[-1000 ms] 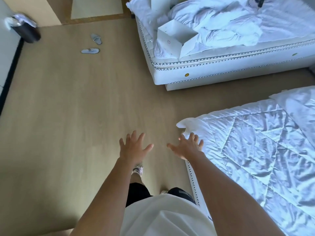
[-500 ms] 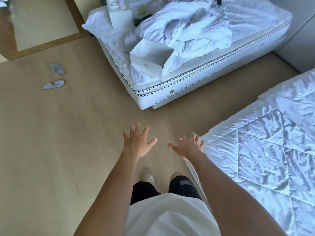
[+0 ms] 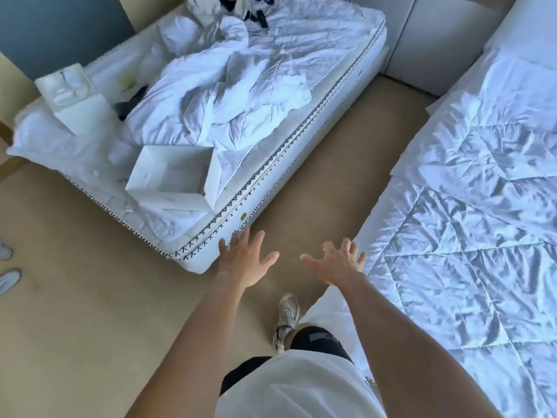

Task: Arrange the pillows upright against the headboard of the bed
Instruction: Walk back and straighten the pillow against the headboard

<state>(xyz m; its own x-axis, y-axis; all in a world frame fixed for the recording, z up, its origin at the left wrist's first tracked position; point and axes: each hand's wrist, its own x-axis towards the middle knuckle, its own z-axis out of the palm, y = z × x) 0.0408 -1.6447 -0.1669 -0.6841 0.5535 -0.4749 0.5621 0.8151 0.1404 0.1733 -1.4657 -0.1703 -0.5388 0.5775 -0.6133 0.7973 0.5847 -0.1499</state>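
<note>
L hand [image 3: 245, 260]: released, fingers spread, holds nothing.
R hand [image 3: 337, 262]: same, splayed, empty.
Pillow [image 3: 494, 137]: lying flat, cut off at 3 o'clock.
Headboard [image 3: 437, 34]: partly out of frame, 1 o'clock.

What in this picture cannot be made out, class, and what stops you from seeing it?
- Pillow on the right-hand bed: head view, cut off by the right edge.
- Slippers: head view, cut by the left edge.
- Dark items at the far bed's top: too small, partly past the top edge.
- Open white box: contents not discernible.
</note>
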